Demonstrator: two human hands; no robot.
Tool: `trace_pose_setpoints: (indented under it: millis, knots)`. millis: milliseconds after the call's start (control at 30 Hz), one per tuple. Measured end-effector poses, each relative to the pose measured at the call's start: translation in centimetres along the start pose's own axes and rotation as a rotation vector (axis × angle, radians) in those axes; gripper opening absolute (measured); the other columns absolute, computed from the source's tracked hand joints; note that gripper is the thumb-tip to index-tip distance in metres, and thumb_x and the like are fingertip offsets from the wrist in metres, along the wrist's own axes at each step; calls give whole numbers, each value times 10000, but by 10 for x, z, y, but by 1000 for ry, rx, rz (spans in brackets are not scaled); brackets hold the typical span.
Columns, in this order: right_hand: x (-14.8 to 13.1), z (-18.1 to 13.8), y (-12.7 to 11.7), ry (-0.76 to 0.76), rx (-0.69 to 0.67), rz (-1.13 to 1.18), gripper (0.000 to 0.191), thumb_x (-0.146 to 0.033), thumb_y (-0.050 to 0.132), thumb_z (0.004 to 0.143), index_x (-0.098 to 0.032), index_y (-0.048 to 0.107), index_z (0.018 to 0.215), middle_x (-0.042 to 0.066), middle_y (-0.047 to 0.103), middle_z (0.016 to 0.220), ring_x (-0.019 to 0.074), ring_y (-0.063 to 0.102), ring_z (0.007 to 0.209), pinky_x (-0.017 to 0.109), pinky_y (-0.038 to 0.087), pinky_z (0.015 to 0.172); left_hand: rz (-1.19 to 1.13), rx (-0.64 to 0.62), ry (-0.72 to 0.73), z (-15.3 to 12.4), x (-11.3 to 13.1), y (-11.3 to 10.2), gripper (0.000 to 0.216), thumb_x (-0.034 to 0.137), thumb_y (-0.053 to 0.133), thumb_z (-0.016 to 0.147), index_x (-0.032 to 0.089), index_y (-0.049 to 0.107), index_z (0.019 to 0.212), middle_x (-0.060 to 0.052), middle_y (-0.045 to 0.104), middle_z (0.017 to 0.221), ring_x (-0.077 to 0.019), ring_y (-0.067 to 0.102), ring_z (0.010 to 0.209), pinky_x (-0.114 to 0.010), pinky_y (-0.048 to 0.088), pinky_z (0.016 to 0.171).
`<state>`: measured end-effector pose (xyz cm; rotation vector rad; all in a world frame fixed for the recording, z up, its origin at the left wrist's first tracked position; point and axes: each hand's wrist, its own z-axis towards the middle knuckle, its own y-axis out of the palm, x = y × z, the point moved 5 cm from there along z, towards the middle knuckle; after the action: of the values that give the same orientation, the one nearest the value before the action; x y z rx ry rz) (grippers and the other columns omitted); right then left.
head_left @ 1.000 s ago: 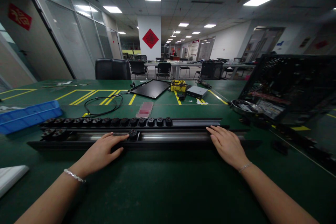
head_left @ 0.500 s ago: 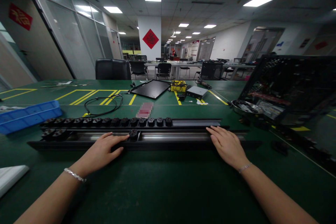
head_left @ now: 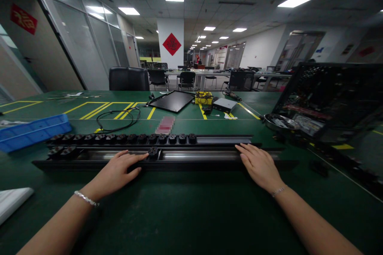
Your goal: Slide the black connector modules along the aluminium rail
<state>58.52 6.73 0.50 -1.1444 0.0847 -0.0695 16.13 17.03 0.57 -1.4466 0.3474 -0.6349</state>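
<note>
Resting both hands flat, we are spreading left fingers (head_left: 131, 157) beside a small black socket module (head_left: 153, 151) and right fingers (head_left: 245, 152) on the long black metal rail (head_left: 194, 155).

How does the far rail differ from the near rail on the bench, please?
The far rail carries a long row of black modules; the near rail shows only three. The left hand and right hand rest on the near rail, not the far rail. Both lie parallel.
</note>
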Motion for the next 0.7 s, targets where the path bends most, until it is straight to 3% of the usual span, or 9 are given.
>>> trace_pose_setpoints:
  millis: [700]
  knots:
    - [0, 0, 0, -4, 4, -1, 458, -398, 249, 934, -289, 550, 1261, 18, 558, 1301, 222, 453, 1228, 450, 346, 993, 1, -21, 3, 1, 2, 0, 489, 431, 437, 855, 368, 415, 1340, 14, 556, 1314, -202, 503, 1198, -486, 206, 1105]
